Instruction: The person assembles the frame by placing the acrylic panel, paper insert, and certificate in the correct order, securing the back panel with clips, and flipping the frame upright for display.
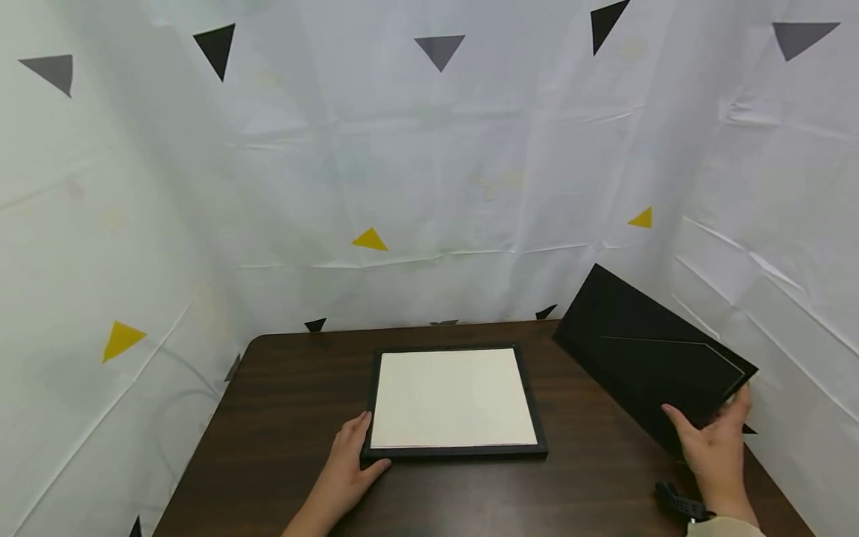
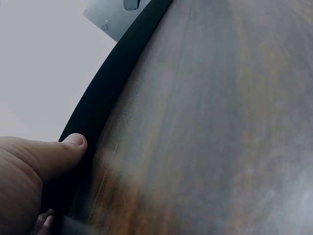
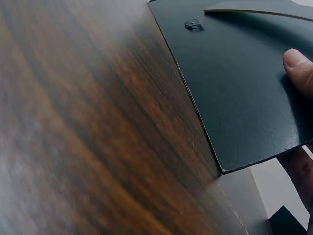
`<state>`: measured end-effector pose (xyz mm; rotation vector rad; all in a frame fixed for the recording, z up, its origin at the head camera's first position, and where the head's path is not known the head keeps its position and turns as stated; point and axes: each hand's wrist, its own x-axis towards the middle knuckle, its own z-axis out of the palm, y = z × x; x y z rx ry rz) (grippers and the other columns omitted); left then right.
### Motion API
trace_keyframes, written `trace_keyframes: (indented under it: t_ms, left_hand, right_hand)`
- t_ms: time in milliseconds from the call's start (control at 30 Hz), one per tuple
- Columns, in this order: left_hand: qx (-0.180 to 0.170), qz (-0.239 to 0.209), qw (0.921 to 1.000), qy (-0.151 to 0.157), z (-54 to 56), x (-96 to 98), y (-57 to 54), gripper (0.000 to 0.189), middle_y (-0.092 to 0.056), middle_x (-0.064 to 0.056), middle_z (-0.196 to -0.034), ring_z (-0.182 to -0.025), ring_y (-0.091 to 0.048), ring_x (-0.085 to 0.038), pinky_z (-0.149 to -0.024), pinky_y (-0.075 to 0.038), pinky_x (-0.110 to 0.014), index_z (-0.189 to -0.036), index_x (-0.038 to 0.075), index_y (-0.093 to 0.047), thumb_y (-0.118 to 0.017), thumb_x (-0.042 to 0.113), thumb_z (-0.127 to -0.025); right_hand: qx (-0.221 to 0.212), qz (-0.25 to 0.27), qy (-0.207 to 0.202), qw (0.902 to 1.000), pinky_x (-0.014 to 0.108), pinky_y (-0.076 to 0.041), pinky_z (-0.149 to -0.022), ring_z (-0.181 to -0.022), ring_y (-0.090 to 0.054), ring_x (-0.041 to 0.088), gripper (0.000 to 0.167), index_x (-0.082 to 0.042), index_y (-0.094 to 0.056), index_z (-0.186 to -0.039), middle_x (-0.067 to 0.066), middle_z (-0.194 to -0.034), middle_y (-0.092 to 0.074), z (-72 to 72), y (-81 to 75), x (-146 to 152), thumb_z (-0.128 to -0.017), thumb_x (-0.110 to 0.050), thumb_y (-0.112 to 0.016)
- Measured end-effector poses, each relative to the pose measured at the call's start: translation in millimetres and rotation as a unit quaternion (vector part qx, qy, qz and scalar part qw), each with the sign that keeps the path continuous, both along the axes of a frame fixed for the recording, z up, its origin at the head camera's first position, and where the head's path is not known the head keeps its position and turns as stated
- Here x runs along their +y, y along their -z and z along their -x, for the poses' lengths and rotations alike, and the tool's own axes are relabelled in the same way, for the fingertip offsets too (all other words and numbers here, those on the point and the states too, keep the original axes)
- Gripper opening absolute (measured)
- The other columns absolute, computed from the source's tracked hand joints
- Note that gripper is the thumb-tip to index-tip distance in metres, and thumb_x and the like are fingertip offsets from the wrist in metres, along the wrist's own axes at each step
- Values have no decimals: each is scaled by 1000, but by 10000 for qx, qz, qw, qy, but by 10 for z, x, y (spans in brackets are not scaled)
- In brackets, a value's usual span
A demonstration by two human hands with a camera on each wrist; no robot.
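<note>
A black picture frame lies flat on the dark wooden table, with a cream-white sheet filling its inside. My left hand grips the frame's near left corner, fingers along the left side and thumb at the front edge. The left thumb presses on the black border in the left wrist view. At the right, my right hand holds a black backing board tilted up, thumb on its face and the other fingers behind. A stand flap and a small metal hanger show on the board.
The brown wood-grain table has its far edge close to a white cloth backdrop printed with triangles. Similar cloth hangs at the left and right sides. A dark wristband sits on the right wrist.
</note>
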<state>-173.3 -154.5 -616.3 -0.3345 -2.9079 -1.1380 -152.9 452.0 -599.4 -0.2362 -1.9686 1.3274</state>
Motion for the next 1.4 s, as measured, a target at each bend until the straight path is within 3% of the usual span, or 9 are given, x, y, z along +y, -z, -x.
trace_keyframes:
  t_ms: [200,500,700,767,867,1000,1033,1200,1400]
  left_hand:
    - [-84,26,10000,3,3,4,-3,94,-36,-20,-173,-159,-36,-44,-121,-43,-67,-170,6,-35,-86,36,-96]
    - [-17,68,10000,-16,-3,5,-10,94,-37,-20,-172,-159,-37,-44,-120,-44,-65,-170,6,-35,-87,35,-96]
    - [0,56,10000,-8,-8,8,-27,94,-38,-21,-171,-158,-38,-45,-120,-44,-66,-169,5,-36,-87,34,-96]
    - [10,31,10000,0,-11,10,-34,93,-39,-21,-171,-158,-38,-45,-120,-44,-66,-169,5,-36,-87,34,-96]
    - [27,16,10000,11,-17,12,-38,93,-39,-21,-170,-158,-38,-46,-120,-44,-66,-169,5,-37,-87,34,-96]
    - [-7,51,10000,20,-26,8,-32,94,-39,-21,-171,-158,-37,-45,-120,-44,-66,-169,6,-36,-86,36,-96]
    - [-16,62,10000,20,-26,3,-31,94,-38,-20,-171,-158,-37,-45,-120,-44,-66,-169,6,-36,-86,36,-96]
    - [-3,75,10000,17,-13,-21,-27,94,-36,-19,-172,-159,-36,-44,-121,-44,-65,-170,7,-34,-85,36,-97]
    - [27,61,10000,44,-19,-29,-27,94,-37,-19,-172,-159,-36,-44,-121,-44,-66,-170,6,-35,-86,36,-97]
  right_hand:
    - [-455,-46,27,9989,3,-47,-90,-113,-59,-13,102,-23,-36,-164,-24,-131,-58,-12,20,3,-84,13,-87]
    - [-1577,-417,-1198,9793,4,-52,-84,-112,-53,-25,77,-18,-42,-165,-32,-135,-54,-58,95,78,-99,-15,-83]
    - [-976,1232,-209,9873,9,-49,-63,-77,-61,-9,37,-5,-69,-131,-23,-102,-71,-55,-3,-14,-96,-3,-83]
    - [-543,1936,-88,9795,14,-43,-51,-59,-53,-3,29,-5,-71,-121,-16,-90,-70,-58,-45,-33,-95,2,-82]
    - [274,3121,-550,9481,14,-51,-50,-61,-64,-2,32,-3,-66,-129,-5,-100,-76,-62,-90,-49,-100,6,-73]
    - [1090,4319,-1016,8895,39,-64,-54,-96,-82,20,47,-5,-47,-153,8,-132,-71,-66,-103,-66,-108,2,-60]
    - [1171,4442,-987,8827,40,-63,-51,-94,-82,22,49,-6,-42,-155,10,-133,-67,-64,-101,-69,-109,0,-59]
    - [1130,4842,-689,8649,37,-57,-43,-76,-78,23,44,-9,-39,-145,11,-125,-65,-27,-87,-67,-108,2,-61]
    - [549,4666,-736,8797,30,-62,-55,-88,-79,13,41,-10,-49,-148,2,-134,-63,6,-79,-93,-109,-6,-63]
